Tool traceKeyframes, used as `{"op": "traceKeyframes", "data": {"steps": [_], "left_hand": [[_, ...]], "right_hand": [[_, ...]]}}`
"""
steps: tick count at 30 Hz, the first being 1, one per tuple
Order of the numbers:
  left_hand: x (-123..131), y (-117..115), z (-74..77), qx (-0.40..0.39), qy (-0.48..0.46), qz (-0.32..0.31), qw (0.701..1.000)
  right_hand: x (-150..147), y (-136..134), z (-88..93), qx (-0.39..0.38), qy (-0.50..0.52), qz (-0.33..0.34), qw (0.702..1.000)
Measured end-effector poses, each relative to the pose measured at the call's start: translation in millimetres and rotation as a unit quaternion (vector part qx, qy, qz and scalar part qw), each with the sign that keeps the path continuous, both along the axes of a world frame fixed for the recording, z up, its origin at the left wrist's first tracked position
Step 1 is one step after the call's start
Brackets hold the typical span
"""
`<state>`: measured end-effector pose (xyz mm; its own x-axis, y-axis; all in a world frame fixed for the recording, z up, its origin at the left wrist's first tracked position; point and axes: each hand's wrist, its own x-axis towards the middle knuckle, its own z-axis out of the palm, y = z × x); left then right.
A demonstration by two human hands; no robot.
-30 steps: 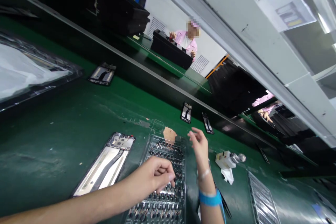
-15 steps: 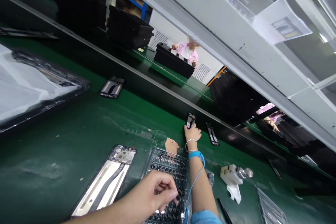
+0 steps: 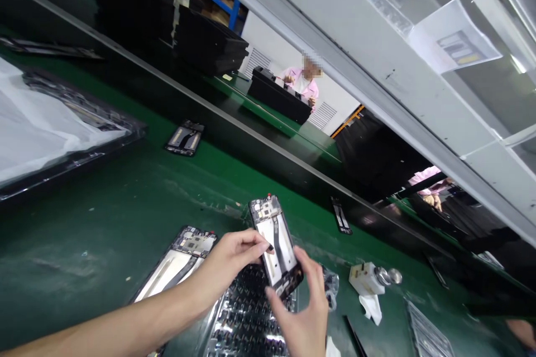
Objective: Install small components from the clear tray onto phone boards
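Observation:
Both my hands hold an open phone frame point(image 3: 274, 245) above the tray, its circuit board end pointing away from me. My left hand point(image 3: 228, 262) pinches its left edge, with a small dark piece at the fingertips. My right hand point(image 3: 304, 312) grips the lower corner. Below them lies a clear tray point(image 3: 247, 312) packed with small dark parts, partly hidden by my hands. A similar phone frame point(image 3: 178, 259) lies on the green mat point(image 3: 96, 223) just left of my left hand.
Further phone frames point(image 3: 185, 138) point(image 3: 341, 215) lie along the bench's far edge. To the right stand a white dispenser bottle point(image 3: 366, 279), a tissue point(image 3: 371, 308), tweezers point(image 3: 355, 337) and a metal tray point(image 3: 427, 329). A co-worker point(image 3: 301, 81) sits at a bench beyond.
My right hand has lifted the phone frame from the far edge of the bench and brought it towards me. My left hand has moved from the tray onto the frame.

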<state>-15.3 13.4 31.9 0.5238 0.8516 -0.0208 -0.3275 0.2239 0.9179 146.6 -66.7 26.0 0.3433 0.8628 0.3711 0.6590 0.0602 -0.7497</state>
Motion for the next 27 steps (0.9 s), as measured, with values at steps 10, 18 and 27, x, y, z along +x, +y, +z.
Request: {"op": "traceKeyframes", "data": {"steps": [10, 18, 27], "left_hand": [[5, -32, -2.6, 0.107, 0.119, -0.17, 0.972], [-6, -31, 5.9, 0.428, 0.134, 0.097, 0.889], [-5, -31, -7.1, 0.732, 0.169, 0.169, 0.638]], "right_hand": [[-9, -29, -7.5, -0.007, 0.47, -0.028, 0.882], [-24, -39, -3.7, -0.041, 0.515, 0.056, 0.855], [-36, -39, -4.9, -0.052, 0.496, 0.049, 0.865]]}}
